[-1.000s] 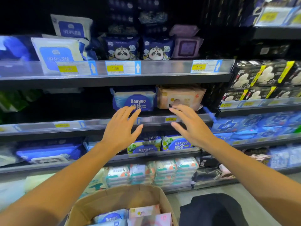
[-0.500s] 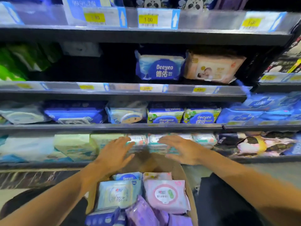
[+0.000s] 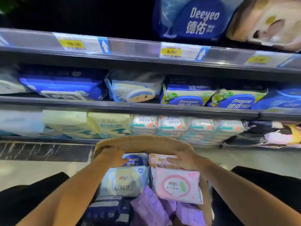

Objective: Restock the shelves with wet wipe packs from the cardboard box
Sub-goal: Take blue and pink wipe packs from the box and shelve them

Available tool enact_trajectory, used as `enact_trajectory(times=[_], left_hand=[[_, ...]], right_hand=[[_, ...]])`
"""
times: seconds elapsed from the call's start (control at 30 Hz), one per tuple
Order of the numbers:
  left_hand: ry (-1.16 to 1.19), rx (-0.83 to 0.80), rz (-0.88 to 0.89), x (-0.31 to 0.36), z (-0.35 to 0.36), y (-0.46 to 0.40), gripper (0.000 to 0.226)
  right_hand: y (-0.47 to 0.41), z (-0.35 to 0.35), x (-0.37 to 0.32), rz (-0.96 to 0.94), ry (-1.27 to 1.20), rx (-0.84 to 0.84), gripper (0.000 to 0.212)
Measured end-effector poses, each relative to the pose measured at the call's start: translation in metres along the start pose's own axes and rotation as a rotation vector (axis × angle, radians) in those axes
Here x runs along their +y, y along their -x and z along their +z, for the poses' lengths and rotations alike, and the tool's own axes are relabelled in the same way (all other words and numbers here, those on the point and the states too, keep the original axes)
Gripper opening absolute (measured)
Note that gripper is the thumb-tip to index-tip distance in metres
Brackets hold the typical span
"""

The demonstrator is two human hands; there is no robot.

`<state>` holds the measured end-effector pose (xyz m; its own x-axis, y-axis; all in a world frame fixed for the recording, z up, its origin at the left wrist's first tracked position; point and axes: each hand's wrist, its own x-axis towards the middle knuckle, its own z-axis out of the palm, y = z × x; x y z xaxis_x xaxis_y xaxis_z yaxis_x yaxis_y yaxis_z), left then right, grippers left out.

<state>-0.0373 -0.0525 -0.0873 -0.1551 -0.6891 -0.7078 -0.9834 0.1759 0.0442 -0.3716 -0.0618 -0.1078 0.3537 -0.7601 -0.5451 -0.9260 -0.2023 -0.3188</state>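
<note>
Shelves [image 3: 146, 106] stocked with wipe packs span the back, above a pale floor [image 3: 32, 173]. Below, the cardboard box [image 3: 146, 142] holds blue, pink and purple packs. The left hand [image 3: 114, 156] rests with fingers on a blue Deeyeo pack [image 3: 136, 160]; the right hand [image 3: 184, 160] lies with straight fingers on a pink pack [image 3: 156, 159].

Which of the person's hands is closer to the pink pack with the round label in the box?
The right hand. It lies on the peach pack just above the pink round-labelled pack; the left hand is further off, on the blue Deeyeo pack.
</note>
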Motion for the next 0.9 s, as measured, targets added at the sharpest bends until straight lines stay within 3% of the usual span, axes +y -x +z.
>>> enact_trajectory(times=[0.03, 0.13, 0.23, 0.3, 0.37, 0.5, 0.57, 0.67, 0.83, 0.9], left_hand=[[0.025, -0.057, -0.028, -0.001, 0.006, -0.009, 0.064], [0.184, -0.180, -0.063, 0.001, 0.023, -0.031, 0.053], [0.322, -0.218, -0.105, 0.002, 0.035, -0.047, 0.054], [0.354, -0.278, -0.158, -0.001, 0.041, -0.054, 0.058], [0.383, -0.325, -0.195, -0.008, 0.051, -0.066, 0.072], [0.497, -0.384, -0.236, -0.031, 0.096, -0.117, 0.124], [0.555, -0.410, -0.262, -0.030, 0.094, -0.113, 0.123], [0.658, -0.449, -0.304, -0.024, 0.084, -0.104, 0.099], [0.774, -0.470, -0.417, -0.029, 0.095, -0.116, 0.123], [0.765, -0.464, -0.427, -0.021, 0.077, -0.103, 0.114]], right_hand=[[-0.004, 0.004, -0.003, 0.095, -0.011, -0.067, 0.117], [-0.018, 0.023, -0.004, 0.292, -0.135, -0.205, 0.085], [-0.027, 0.044, 0.002, 0.388, -0.297, -0.285, 0.109], [-0.028, 0.045, 0.001, 0.381, -0.336, -0.361, 0.094], [-0.032, 0.045, 0.006, 0.400, -0.337, -0.364, 0.101], [-0.057, 0.084, 0.043, 0.479, -0.367, -0.413, 0.115], [-0.065, 0.097, 0.048, 0.499, -0.392, -0.407, 0.116], [-0.068, 0.105, 0.044, 0.481, -0.462, -0.375, 0.111], [-0.079, 0.114, 0.053, 0.582, -0.609, -0.390, 0.087], [-0.085, 0.125, 0.064, 0.619, -0.661, -0.418, 0.090]])
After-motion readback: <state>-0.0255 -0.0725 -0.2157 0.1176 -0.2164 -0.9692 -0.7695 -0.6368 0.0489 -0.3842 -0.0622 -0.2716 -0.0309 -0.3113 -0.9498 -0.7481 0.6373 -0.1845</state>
